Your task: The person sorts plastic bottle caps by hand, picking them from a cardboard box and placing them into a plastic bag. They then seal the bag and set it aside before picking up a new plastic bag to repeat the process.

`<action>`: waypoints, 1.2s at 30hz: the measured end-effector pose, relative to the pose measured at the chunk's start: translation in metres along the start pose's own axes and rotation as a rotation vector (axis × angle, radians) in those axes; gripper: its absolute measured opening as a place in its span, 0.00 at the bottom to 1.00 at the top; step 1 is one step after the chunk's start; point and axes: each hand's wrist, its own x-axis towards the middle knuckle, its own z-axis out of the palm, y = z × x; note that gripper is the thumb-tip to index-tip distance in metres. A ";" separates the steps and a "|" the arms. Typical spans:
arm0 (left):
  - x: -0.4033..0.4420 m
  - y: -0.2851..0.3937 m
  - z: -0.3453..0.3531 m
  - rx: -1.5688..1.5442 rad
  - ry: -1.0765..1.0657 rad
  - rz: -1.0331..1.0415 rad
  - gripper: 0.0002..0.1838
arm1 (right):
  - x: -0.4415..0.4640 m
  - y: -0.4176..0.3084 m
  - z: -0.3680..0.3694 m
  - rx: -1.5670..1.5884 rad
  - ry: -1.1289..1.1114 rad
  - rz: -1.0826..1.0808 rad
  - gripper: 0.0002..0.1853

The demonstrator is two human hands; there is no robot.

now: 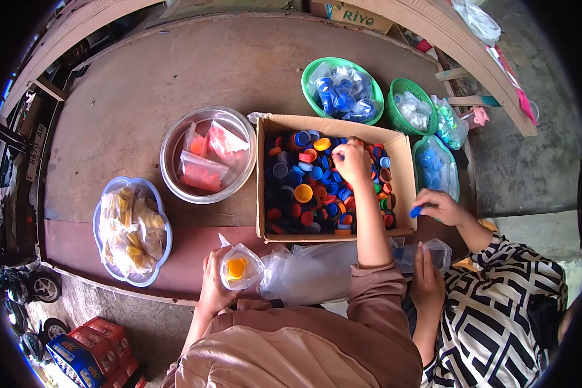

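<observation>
At the table's front edge my left hand [215, 282] is wrapped round a clear plastic bag [255, 264] with a yellow-orange cap [237, 268] inside. My right hand [352, 160] reaches over the cardboard box [403, 149], above a heap of mostly blue, red and orange bottle caps [317, 172]. Its fingers are bent together near the caps at the box's back right, and whether a cap is between them is hidden. A stack of clear plastic bags [313, 271] lies in front of the box, partly under my right sleeve.
A co-worker at the right holds a blue cap [416, 211] and a clear bag [438, 253]. Left of the box are a metal bowl [169, 155] with bagged pink caps and a bluish basket [98, 226] with bagged yellow ones. Green baskets [309, 72] stand behind.
</observation>
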 end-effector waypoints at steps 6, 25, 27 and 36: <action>-0.001 0.002 0.002 0.042 -0.016 -0.006 0.41 | -0.009 -0.004 0.019 -0.213 -0.099 0.057 0.06; -0.005 0.005 -0.003 0.039 -0.039 0.082 0.42 | -0.040 -0.003 -0.027 0.187 0.141 0.333 0.11; -0.006 0.001 -0.001 0.034 -0.022 0.105 0.42 | -0.048 -0.008 -0.030 0.236 0.191 0.289 0.10; 0.002 0.014 0.001 0.002 0.024 0.112 0.40 | -0.136 -0.170 -0.067 0.883 -0.317 -0.338 0.10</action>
